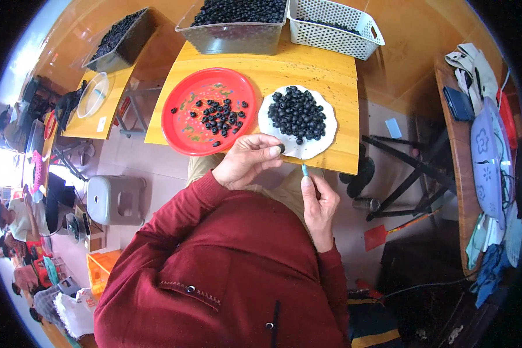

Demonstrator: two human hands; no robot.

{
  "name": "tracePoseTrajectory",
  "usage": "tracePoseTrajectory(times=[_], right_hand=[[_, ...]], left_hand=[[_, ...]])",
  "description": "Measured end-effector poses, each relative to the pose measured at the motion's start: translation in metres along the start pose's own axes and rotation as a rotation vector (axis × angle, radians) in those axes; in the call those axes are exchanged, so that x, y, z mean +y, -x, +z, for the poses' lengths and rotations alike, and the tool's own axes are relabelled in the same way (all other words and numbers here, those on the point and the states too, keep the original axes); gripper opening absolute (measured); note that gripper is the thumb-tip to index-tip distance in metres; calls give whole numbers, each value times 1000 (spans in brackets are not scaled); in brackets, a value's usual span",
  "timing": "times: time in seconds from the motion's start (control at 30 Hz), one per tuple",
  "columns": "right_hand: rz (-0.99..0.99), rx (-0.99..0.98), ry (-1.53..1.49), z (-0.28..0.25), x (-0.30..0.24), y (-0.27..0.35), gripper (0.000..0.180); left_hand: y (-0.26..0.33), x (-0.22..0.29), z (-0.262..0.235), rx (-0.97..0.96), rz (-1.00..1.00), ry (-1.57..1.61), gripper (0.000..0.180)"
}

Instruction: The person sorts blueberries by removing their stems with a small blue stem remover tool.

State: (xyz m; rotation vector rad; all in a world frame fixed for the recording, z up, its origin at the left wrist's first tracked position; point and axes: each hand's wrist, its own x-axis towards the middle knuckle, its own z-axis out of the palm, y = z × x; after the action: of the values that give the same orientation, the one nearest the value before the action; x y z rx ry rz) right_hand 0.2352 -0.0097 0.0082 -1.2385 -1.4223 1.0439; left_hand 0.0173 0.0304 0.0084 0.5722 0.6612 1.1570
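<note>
My left hand [246, 161] pinches one small round black bead [281, 148] between thumb and fingertips, just in front of the white plate. My right hand [320, 206] is closed around a thin, pen-like tool with a light blue end [305, 169], pointing up toward the table edge; the rest of it is hidden in the fingers. The white scalloped plate [305, 152] carries a heap of similar black beads [297, 113]. Left of it, a red round tray [182, 131] with a printed pattern holds a looser scatter of black beads [221, 116].
Both dishes stand on a yellow wooden table [261, 69]. Behind them are a clear bin [232, 39] and a white perforated basket [333, 36] with more black pieces. A grey stool [116, 200] stands left, black folding legs [412, 168] right. Other people sit far left.
</note>
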Motion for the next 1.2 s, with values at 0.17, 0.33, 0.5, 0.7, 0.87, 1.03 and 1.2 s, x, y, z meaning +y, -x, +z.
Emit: tracePoseTrajectory(times=[0.17,0.33,0.5,0.7,0.87,1.03,1.2], right_hand=[[-71,-47,79,8,-13,-5,32],[-198,-53,87,17,-18,-8,32],[-235,-71,157,18,-16,-7,32],[-212,-101,184,16,-22,-5,33],[-243,-94,206,13,-16,-6,33],[-248,-102,177,11,-19,-7,32],[-87,16,184,1,-9,-12,27]], left_hand=[[7,-3,-1,-74,-22,137,16],[11,-5,-2,-89,-50,157,16],[13,-8,-5,-94,-44,160,15],[15,-9,-6,-112,-42,134,11],[14,-10,-4,-93,-29,108,10],[18,-4,3,-78,-13,53,9],[27,3,15,-105,20,-8,11]])
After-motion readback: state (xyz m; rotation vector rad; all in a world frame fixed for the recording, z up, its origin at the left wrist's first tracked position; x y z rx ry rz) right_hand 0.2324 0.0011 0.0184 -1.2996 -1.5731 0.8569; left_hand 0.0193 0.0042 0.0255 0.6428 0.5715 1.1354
